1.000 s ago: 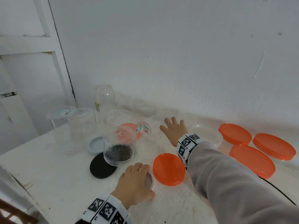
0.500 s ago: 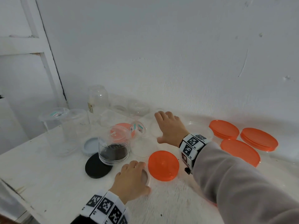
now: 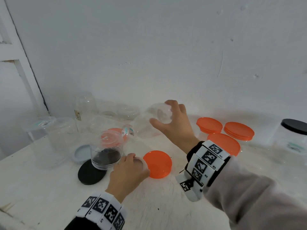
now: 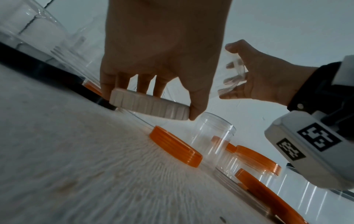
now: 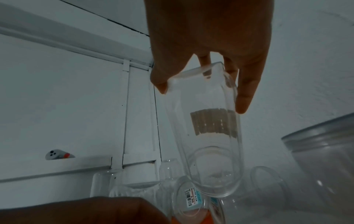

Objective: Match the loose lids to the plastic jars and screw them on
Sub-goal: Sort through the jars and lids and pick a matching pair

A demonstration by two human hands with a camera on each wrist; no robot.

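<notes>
My right hand (image 3: 160,112) grips one end of a clear plastic jar (image 3: 144,125) and holds it tilted above the table, its other end pointing down and left. The right wrist view shows my right hand (image 5: 201,97) with thumb and fingers curled round the near end of the empty jar (image 5: 208,136). My left hand (image 3: 131,165) is low at the table's front, pinching a ribbed white lid (image 4: 151,107) between thumb and fingers, just over the tabletop. Only a sliver of the white lid (image 3: 141,163) shows in the head view.
An orange lid (image 3: 157,164) lies beside my left hand; three more (image 3: 224,143) lie at the right. A black lid (image 3: 89,175), a grey lid (image 3: 81,153) and a clear jar (image 3: 106,150) sit left of it. Several clear jars stand along the wall. A black-lidded jar (image 3: 292,136) stands far right.
My right hand, flat among the jars a second ago, has closed on a clear jar and lifted it off the table. My left hand stays on the white lid.
</notes>
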